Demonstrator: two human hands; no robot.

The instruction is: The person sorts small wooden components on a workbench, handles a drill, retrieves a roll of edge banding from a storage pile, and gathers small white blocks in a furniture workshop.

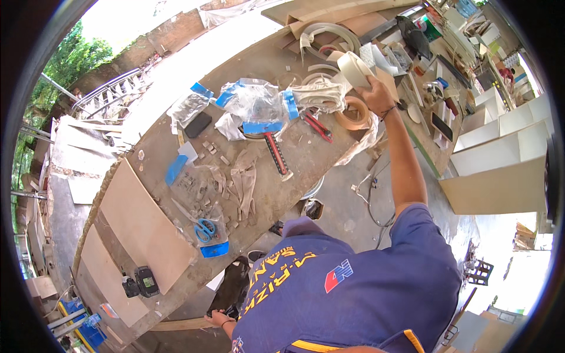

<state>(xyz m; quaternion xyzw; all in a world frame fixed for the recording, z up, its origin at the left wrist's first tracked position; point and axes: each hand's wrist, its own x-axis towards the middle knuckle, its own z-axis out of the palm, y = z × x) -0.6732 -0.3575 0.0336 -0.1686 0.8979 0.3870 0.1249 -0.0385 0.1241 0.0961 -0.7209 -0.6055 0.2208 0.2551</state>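
Note:
My right hand (376, 96), arm stretched toward the far right of the workbench (276, 203), grips a wide roll of cream tape (355, 70). Just below that hand lies a tan roll of tape (354, 113), next to a bundle of whitish cloth (321, 95). My left hand (219, 318) is low at the near left, by the bench edge; its fingers are curled by a dark object that I cannot make out. Two red-and-black utility knives, one nearer the middle (276, 154) and one to its right (318, 127), lie on the bench.
Clear plastic bags with blue strips (256, 103) spread across the bench. Blue scissors (205, 230) lie on another bag. Flat boards (144, 226) and a black battery (146, 281) are at the left. Coiled strips (332, 29) sit at the back; pale cabinet panels (497, 182) stand right.

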